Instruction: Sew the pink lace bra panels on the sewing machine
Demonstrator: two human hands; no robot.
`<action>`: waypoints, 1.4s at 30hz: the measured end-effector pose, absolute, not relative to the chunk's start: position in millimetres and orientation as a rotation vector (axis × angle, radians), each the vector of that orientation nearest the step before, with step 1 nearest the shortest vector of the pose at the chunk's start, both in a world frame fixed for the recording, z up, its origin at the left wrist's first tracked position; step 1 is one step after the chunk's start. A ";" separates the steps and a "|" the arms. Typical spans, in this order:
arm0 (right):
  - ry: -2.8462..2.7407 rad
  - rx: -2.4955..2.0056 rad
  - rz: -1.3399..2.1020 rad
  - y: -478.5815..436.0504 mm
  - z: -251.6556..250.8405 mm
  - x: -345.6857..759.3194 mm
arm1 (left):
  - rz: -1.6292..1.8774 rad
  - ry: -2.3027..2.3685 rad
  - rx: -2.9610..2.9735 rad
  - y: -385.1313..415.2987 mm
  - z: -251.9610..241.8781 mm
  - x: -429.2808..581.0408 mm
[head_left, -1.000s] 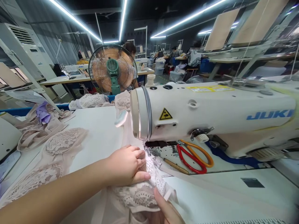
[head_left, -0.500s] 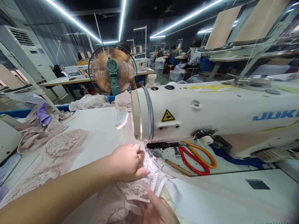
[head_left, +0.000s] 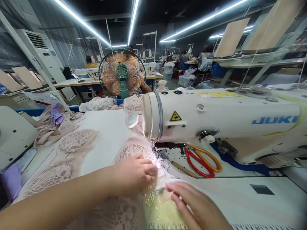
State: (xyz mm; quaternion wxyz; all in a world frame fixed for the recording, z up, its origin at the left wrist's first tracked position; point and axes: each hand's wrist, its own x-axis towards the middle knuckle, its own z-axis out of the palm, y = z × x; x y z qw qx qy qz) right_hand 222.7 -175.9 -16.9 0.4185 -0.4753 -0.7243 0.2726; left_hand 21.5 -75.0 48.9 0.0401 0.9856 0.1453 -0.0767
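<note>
A pale pink lace garment [head_left: 130,151] lies on the white table under the needle of a white JUKI sewing machine [head_left: 216,118]. My left hand [head_left: 135,174] rests on the lace just left of the needle, fingers curled and pressing the fabric down. Nearer the front edge, my right hand [head_left: 194,204] lies flat with fingers stretched out beside a pale yellowish sheer piece [head_left: 160,209]. The presser foot is partly hidden by my left fingers.
Red and orange scissors [head_left: 200,161] and a wooden-handled tool [head_left: 183,169] lie on the machine bed. More lace pieces [head_left: 72,145] and a fabric heap [head_left: 54,123] sit at left. An orange fan [head_left: 122,74] stands behind; other people work at far tables.
The lace has fed further back past the needle. My right hand rose from the bottom edge and now lies flat on the table; my left hand shifted slightly right.
</note>
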 end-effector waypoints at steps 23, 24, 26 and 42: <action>-2.619 -1.471 0.043 -141.3 -13.1 235.6 | 0.347 0.291 3.031 -66.9 7.9 16.7; -2.641 -1.523 0.060 -139.5 -10.6 233.3 | 0.355 0.284 3.032 -63.3 7.1 16.7; -2.682 -1.626 0.094 -135.4 -4.0 228.0 | 0.354 0.269 3.035 -56.3 5.8 16.5; -2.775 -2.073 0.128 -113.3 11.0 203.5 | 0.336 0.319 3.078 -24.5 -2.3 14.4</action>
